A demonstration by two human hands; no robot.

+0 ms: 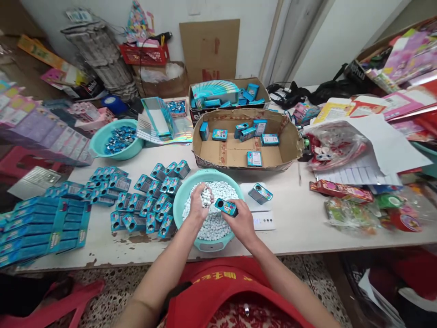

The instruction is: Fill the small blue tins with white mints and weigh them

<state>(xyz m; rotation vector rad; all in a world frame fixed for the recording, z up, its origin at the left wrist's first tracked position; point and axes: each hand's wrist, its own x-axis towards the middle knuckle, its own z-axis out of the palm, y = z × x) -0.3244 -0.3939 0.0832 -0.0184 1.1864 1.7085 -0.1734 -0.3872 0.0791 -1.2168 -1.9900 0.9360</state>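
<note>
My left hand (200,202) is cupped around a clump of small white candies (206,197) above the turquoise basin (178,200). More of the same white candies (213,228) fill that basin. In my right hand (241,222) is a small blue tin box (226,207), tilted, with a dark round opening in its top facing the left hand. Right of the basin, another blue tin (260,193) lies on a white digital scale (268,220). Several more blue tins (146,205) with round openings stand to the left of the basin.
Behind the basin, a low cardboard box (235,159) holds several blue tins. Flat blue packages (41,228) are stacked at the left. A turquoise bowl (134,150) holds shiny blue pieces. Papers (362,171) and plastic-wrapped items (351,216) lie on the right.
</note>
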